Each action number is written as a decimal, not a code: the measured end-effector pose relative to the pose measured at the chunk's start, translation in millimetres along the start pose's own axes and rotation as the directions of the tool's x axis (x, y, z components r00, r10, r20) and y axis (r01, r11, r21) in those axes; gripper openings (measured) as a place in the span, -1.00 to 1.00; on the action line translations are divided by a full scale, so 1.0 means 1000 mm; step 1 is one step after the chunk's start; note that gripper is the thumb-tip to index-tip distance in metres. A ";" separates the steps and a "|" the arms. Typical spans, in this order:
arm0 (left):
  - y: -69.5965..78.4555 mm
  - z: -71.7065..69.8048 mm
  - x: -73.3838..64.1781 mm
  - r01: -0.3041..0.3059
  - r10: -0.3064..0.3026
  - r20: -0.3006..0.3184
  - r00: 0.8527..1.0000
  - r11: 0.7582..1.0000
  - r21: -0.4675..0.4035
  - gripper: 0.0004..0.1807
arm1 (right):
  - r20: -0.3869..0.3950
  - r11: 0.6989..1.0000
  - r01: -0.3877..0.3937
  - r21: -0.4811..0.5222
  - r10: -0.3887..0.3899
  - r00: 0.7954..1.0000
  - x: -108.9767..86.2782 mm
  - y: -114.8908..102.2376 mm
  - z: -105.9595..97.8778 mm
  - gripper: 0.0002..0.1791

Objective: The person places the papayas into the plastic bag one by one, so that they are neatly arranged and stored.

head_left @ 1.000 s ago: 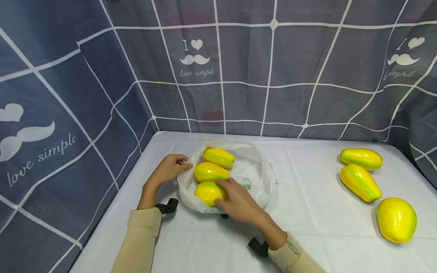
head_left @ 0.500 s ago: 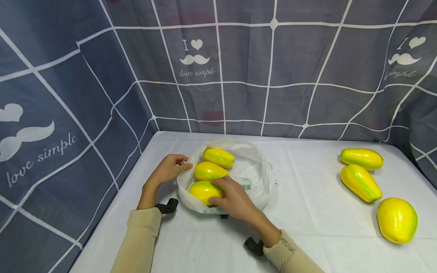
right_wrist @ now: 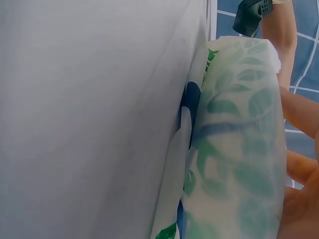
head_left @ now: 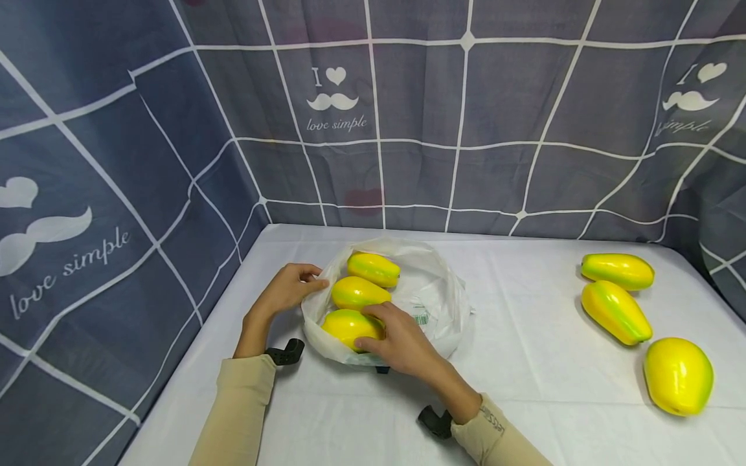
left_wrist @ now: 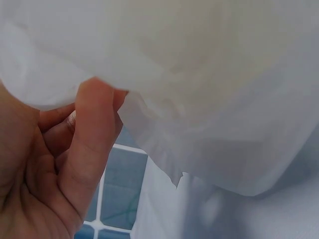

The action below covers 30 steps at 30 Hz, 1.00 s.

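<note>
A white translucent plastic bag [head_left: 440, 285] lies with its mouth spread wide at the middle left of the table. Three yellow-green papayas sit in a row inside it: a far one [head_left: 373, 268], a middle one [head_left: 358, 292] and a near one [head_left: 346, 325]. My left hand [head_left: 288, 288] pinches the bag's left rim, and in the left wrist view the thumb [left_wrist: 94, 134] lies against the plastic. Reaching over the near rim, my right hand [head_left: 399, 340] grips the near papaya. The right wrist view shows the bag's side [right_wrist: 239, 164] with green leaf prints; it hides that papaya.
Three more papayas lie at the right of the white-covered table [head_left: 524, 362]: one at the back [head_left: 618, 270], one slanted [head_left: 615, 312] and one in front [head_left: 678, 375]. Dark checked curtains [head_left: 419, 97] stand behind and on the left.
My right hand has shifted slightly left with the near papaya, then stayed about still over the last half second. The left hand keeps its place on the rim.
</note>
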State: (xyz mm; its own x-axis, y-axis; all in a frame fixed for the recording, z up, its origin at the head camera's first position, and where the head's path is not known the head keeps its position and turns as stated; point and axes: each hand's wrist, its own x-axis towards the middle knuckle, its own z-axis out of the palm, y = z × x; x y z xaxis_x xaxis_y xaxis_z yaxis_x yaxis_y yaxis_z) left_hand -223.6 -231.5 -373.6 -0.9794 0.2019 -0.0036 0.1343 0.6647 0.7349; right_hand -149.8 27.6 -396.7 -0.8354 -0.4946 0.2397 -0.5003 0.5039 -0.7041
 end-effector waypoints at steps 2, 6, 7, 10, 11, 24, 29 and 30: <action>0.001 0.000 0.000 0.006 -0.006 -0.003 1.000 1.000 -0.006 -0.68 | 0.002 1.000 -0.001 -0.007 0.001 1.000 -0.001 0.000 -0.001 -0.44; 0.002 0.000 0.000 0.005 -0.005 0.001 1.000 1.000 -0.005 -0.67 | 0.007 0.999 -0.017 -0.030 0.017 1.000 -0.003 0.001 -0.003 -0.46; 0.002 0.000 0.000 0.005 -0.005 0.001 1.000 1.000 -0.003 -0.67 | 0.007 0.999 -0.022 -0.033 0.022 1.000 -0.004 0.001 -0.004 -0.46; 0.002 0.000 0.000 0.007 -0.007 0.002 1.000 1.000 0.003 -0.67 | 0.004 0.999 -0.030 -0.031 0.031 1.000 -0.004 0.001 -0.004 -0.47; 0.002 0.000 0.000 0.006 -0.006 0.002 1.000 1.000 0.004 -0.67 | 0.007 0.999 -0.031 -0.032 0.031 0.999 -0.004 0.001 -0.003 -0.48; 0.001 0.002 0.001 0.002 -0.002 0.005 1.000 1.000 -0.001 -0.65 | -0.094 0.999 -0.036 0.026 0.039 0.995 0.002 0.004 -0.018 -0.57; 0.002 0.001 0.000 0.018 -0.018 0.000 1.000 1.000 0.010 -0.65 | -0.144 0.997 -0.079 0.021 0.081 0.986 0.017 0.015 -0.027 -0.52; 0.002 0.001 -0.001 0.018 -0.018 -0.001 1.000 1.000 0.010 -0.65 | -0.145 0.995 -0.097 0.014 0.098 0.984 0.019 0.018 -0.028 -0.51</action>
State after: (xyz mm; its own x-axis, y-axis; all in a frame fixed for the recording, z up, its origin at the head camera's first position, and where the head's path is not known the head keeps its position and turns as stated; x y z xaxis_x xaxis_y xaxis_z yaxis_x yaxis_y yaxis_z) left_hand -222.7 -230.1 -372.5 -0.9818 0.1891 -0.0159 0.1182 0.6752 0.7281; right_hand -181.1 46.5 -386.1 -0.9047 -0.3345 0.2639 -0.4134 0.5396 -0.7334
